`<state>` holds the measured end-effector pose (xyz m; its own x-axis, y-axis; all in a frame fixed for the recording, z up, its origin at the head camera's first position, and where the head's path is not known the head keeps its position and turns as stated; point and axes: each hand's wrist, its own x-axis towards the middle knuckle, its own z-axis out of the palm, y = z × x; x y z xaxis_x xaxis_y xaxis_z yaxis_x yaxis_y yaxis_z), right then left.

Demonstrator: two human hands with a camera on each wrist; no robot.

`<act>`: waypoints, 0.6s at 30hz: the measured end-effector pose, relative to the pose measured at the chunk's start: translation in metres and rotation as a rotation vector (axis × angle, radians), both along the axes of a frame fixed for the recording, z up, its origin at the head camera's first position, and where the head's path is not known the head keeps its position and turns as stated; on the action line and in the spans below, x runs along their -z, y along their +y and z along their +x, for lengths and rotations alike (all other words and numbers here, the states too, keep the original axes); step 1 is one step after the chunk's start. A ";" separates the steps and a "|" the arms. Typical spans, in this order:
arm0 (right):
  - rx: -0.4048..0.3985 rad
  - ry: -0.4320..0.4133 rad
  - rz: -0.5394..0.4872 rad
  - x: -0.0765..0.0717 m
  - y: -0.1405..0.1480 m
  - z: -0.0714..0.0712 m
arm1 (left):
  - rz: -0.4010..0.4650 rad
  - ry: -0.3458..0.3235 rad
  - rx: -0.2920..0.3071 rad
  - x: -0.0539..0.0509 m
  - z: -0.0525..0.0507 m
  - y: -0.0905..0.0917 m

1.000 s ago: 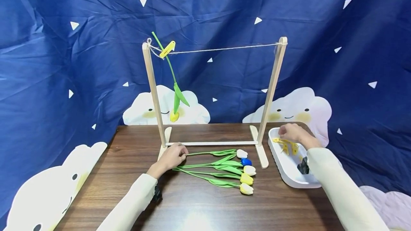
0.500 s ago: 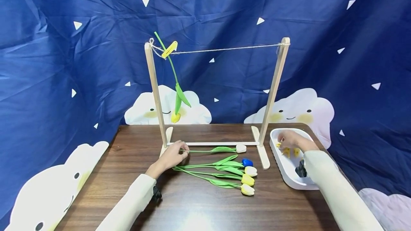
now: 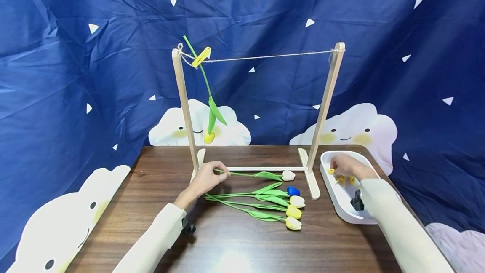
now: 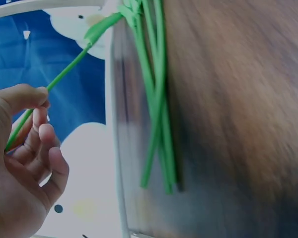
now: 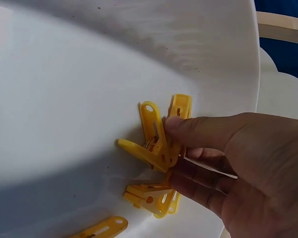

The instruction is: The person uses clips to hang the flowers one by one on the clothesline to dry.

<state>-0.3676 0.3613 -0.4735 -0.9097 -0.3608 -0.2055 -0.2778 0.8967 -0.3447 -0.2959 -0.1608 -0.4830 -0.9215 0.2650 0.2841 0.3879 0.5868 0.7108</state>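
Observation:
My left hand [image 3: 204, 179] pinches the stem of a white artificial tulip [image 3: 289, 175] between thumb and forefinger. In the left wrist view its green stem [image 4: 64, 72] slants up from the palm. Inside the white tray [image 3: 330, 191], my right hand [image 3: 350, 167] pinches a yellow clothespin [image 5: 181, 105], thumb on the near side and fingers partly hidden behind. Other yellow clothespins [image 5: 150, 198] lie close around the fingertips. Several more tulips [image 3: 293, 212], with blue, white and yellow heads, lie side by side on the table, below the left hand.
A wooden frame [image 3: 326, 104] stands at the back of the table, with a string [image 3: 265, 57] across its top. Near its left post, a yellow clothespin [image 3: 201, 57] holds a yellow tulip [image 3: 209, 137] head down. Behind hangs a blue cloth [image 3: 257, 20].
The left hand has lifted slightly, bringing the white tulip's stem up and away from the other tulips. The right hand has moved a little lower among the clothespins in the tray.

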 end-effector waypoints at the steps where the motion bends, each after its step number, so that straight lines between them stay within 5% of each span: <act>1: 0.005 -0.003 -0.009 0.000 0.000 0.000 | 0.019 -0.008 -0.002 -0.002 0.001 0.001; 10: 0.049 0.023 -0.027 -0.006 0.001 0.004 | 0.106 -0.061 -0.036 -0.019 0.001 0.007; 18: 0.050 0.156 0.070 -0.019 0.003 0.003 | 0.172 -0.116 -0.045 -0.042 0.007 0.014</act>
<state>-0.3641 0.3647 -0.4550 -0.9491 -0.3037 -0.0833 -0.2771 0.9311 -0.2371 -0.2891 -0.1469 -0.4407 -0.9604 0.1796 0.2132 0.2740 0.4676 0.8404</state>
